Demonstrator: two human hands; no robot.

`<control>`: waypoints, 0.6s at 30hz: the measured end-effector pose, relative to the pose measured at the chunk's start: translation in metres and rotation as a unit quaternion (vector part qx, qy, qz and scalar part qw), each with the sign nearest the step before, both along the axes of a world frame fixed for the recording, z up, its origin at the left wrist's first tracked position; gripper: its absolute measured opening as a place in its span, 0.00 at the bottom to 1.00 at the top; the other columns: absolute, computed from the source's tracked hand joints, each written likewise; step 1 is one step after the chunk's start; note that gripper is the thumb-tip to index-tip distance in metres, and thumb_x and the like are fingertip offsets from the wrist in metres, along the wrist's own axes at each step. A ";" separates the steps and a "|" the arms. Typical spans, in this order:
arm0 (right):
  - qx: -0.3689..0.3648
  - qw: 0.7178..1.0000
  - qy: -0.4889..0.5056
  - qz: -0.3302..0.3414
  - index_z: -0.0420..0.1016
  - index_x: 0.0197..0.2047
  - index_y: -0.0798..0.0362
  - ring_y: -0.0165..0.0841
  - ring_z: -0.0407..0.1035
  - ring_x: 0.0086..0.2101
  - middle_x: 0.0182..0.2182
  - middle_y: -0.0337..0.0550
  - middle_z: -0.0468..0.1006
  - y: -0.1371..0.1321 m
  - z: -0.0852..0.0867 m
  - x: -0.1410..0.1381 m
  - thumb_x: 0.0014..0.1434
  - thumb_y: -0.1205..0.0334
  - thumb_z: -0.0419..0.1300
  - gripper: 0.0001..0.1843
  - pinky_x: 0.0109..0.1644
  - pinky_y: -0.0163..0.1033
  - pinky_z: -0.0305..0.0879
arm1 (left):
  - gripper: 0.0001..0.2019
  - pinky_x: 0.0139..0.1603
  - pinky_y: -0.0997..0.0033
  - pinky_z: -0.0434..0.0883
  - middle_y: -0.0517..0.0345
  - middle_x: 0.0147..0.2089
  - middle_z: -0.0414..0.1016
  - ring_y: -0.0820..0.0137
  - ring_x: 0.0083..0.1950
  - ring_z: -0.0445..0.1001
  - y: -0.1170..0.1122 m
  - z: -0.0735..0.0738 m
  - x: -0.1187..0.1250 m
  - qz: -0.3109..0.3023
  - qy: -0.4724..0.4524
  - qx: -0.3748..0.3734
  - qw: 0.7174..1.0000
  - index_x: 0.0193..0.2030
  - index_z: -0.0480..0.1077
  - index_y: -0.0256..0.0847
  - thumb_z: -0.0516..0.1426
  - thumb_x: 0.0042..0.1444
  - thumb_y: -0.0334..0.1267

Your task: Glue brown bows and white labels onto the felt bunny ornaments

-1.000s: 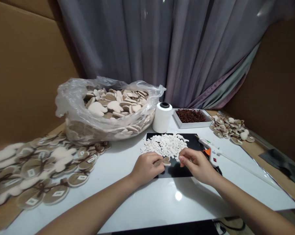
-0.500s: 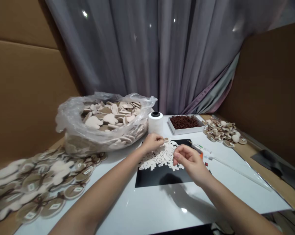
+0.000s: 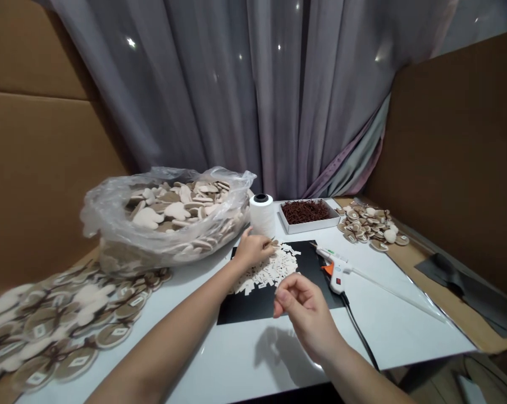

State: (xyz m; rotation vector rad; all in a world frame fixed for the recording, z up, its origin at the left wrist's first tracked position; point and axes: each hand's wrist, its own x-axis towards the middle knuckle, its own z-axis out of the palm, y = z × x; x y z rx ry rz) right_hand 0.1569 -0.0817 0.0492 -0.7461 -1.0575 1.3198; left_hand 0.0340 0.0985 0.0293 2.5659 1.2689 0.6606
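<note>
My left hand (image 3: 253, 249) reaches out over the black mat (image 3: 270, 300) and pinches a small tan felt piece (image 3: 273, 243) just in front of the white thread spool (image 3: 262, 214). A heap of small white paper tags (image 3: 268, 270) lies on the mat right below that hand. My right hand (image 3: 301, 311) hovers nearer to me above the mat's front edge, fingers curled with thumb and forefinger pressed together; what they hold is too small to make out. A white glue gun (image 3: 335, 269) lies to the right of the mat.
A clear plastic bag of tan and cream felt shapes (image 3: 169, 216) stands at the back left. Finished pieces with labels (image 3: 68, 320) spread over the left side. A white tray of brown bits (image 3: 306, 213) and a small pile of pieces (image 3: 373, 227) sit at the back right. Cardboard walls enclose the white table (image 3: 405, 331).
My left hand has carried the tan piece from the mat's front edge away toward the spool. My right hand has drawn back toward me and lifted. The view has tilted up.
</note>
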 end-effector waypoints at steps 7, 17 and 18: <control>-0.002 0.999 -0.003 0.032 0.69 0.29 0.53 0.29 0.67 0.24 0.21 0.39 0.75 -0.027 0.003 -0.007 0.57 0.56 0.60 0.11 0.33 0.33 0.63 | 0.17 0.60 0.56 0.50 0.57 0.20 0.74 0.70 0.26 0.64 -0.005 -0.001 0.025 0.032 0.009 0.017 0.999 0.19 0.72 0.39 0.52 0.54 0.41; 0.023 0.999 -0.002 0.026 0.70 0.29 0.52 0.31 0.69 0.24 0.21 0.39 0.76 -0.045 0.005 -0.011 0.57 0.58 0.59 0.08 0.32 0.35 0.65 | 0.16 0.55 0.62 0.56 0.60 0.16 0.68 0.71 0.24 0.65 0.004 0.000 0.052 -0.016 0.034 0.023 0.999 0.16 0.69 0.39 0.55 0.52 0.41; 0.030 0.999 0.001 0.016 0.71 0.29 0.51 0.31 0.70 0.24 0.21 0.39 0.76 -0.047 0.005 -0.012 0.57 0.59 0.59 0.07 0.32 0.36 0.65 | 0.16 0.55 0.64 0.57 0.62 0.15 0.67 0.72 0.23 0.64 0.011 0.002 0.051 -0.036 0.042 0.020 0.998 0.16 0.69 0.39 0.55 0.52 0.41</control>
